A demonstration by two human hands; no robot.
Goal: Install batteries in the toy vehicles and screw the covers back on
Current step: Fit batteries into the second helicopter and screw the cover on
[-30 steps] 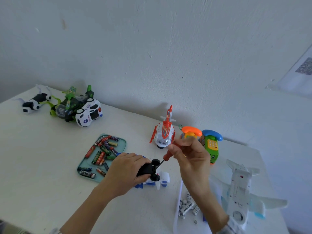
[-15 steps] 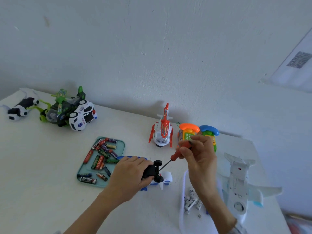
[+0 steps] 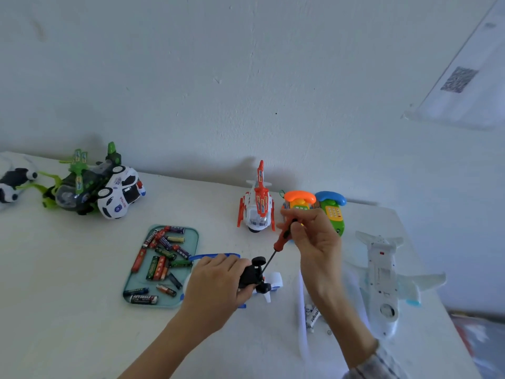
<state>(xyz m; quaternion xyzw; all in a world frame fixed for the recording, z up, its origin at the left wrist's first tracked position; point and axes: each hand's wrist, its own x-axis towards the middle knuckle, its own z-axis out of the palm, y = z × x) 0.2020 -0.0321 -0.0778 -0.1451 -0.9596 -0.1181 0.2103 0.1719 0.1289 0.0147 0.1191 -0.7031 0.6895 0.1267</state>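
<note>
**Screwdriver meets toy underside at a crowded counter**

My left hand [image 3: 216,280] curls round a small upturned toy vehicle [image 3: 252,274], fingers and thumb wrapped over its black underside so its black wheels point up and toward my other hand; white and blue parts of the toy show beneath, just above the white counter [image 3: 68,283]. My right hand [image 3: 314,242] pinches the red-and-black handle of a screwdriver [image 3: 282,236] between thumb and fingertips, the remaining fingers loosely bent, and the thin shaft slants down and to the left, its tip at the toy's underside between the wheels. Whether the tip sits in a screw I cannot tell.

Just left of my left hand lies a teal tray [image 3: 195,236] scattered with loose batteries [image 3: 161,258] in red, green and dark wrappers. A few white batteries [image 3: 313,317] lie on the counter below my right wrist, beside a clear plastic sheet. To the right a white toy airplane [image 3: 381,277] lies belly up. Along the wall stand a red-and-white toy helicopter [image 3: 258,206], two toy telephones [image 3: 325,206] with orange and blue handsets, a white police car [image 3: 121,192] touching a green toy aircraft [image 3: 78,184], and, at the far left edge, a black-and-white toy [image 3: 12,184].
</note>
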